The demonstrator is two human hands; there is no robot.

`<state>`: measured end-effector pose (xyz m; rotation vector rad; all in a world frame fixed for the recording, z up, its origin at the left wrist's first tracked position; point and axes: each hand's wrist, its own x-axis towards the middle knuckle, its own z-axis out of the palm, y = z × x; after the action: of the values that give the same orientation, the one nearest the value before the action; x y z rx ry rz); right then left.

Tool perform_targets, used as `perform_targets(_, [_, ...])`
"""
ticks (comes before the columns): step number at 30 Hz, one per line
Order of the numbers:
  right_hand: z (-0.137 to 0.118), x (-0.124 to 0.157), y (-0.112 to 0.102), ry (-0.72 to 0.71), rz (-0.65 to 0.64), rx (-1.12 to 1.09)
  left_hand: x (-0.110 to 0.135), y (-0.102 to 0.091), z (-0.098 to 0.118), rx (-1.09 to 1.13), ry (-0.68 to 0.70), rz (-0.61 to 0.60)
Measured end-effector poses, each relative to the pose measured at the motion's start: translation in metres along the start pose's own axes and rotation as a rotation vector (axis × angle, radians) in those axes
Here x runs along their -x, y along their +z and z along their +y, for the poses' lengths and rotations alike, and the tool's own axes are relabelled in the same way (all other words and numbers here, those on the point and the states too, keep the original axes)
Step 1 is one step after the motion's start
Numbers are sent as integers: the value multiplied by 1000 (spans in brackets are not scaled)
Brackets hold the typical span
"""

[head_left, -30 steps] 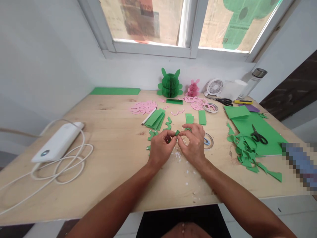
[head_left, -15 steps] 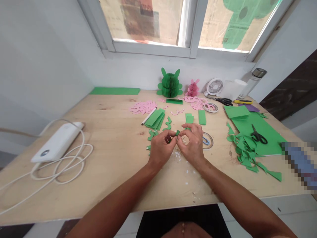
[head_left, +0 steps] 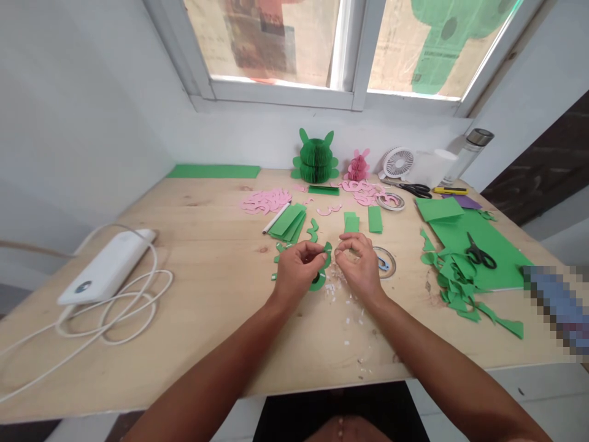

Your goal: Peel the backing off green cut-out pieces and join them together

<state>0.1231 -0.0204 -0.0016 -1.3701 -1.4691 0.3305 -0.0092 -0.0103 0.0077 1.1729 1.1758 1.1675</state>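
Observation:
A wavy green paper cutout (head_left: 327,253) is pinched between the thumb and fingers of my left hand (head_left: 298,269). Its rounded lower part hangs below the fingers, and a small white strip shows near its top edge. My right hand (head_left: 361,267) is just to the right, a small gap away, with thumb and forefinger pressed together; anything in the pinch is too small to make out. Tiny white paper bits (head_left: 347,320) lie scattered below the hands. Another wavy green piece (head_left: 313,229) rests beyond my left hand. Past my right hand lies a tape roll (head_left: 390,270) with a blue item inside.
Green scraps (head_left: 458,276) and black scissors (head_left: 480,253) lie on the right by a green sheet (head_left: 501,264). Folded green papers (head_left: 289,222), pink cutouts (head_left: 265,201) and a green honeycomb paper figure (head_left: 316,158) are farther back. A white power bank (head_left: 108,265) with a coiled cable is left.
My hands have moved apart from where their fingertips met. The green cutout has turned in my left hand, so more of it shows. My right hand has shifted slightly right.

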Motion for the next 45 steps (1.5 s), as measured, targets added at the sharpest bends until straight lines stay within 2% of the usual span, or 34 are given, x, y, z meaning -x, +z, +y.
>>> perform_targets(4, [4,-3,-3,5,22,21,0,-1,3,68,-59,18])
perform_targets(11, [-8,3,-2,-180,16,134,-2,-2,-7,-49,138,-5])
perform_targets(15, [-8,5,0,-209,28,164,-2,-1,-12,-102,228,-16])
perform_targets(18, [-7,5,0,-210,31,162,-1,-1,-12,-135,247,-13])
perform_targets(22, [-9,4,0,-186,22,141,-1,0,-11,-129,232,-14])
perform_targets(29, [-7,1,0,-104,17,49,-2,0,-4,-28,76,-21])
perform_targets(34, [-3,0,-2,-72,44,37,-2,0,-2,2,18,-11])
perform_targets(45, [-11,4,-1,-181,32,135,0,1,-4,-25,100,-33])
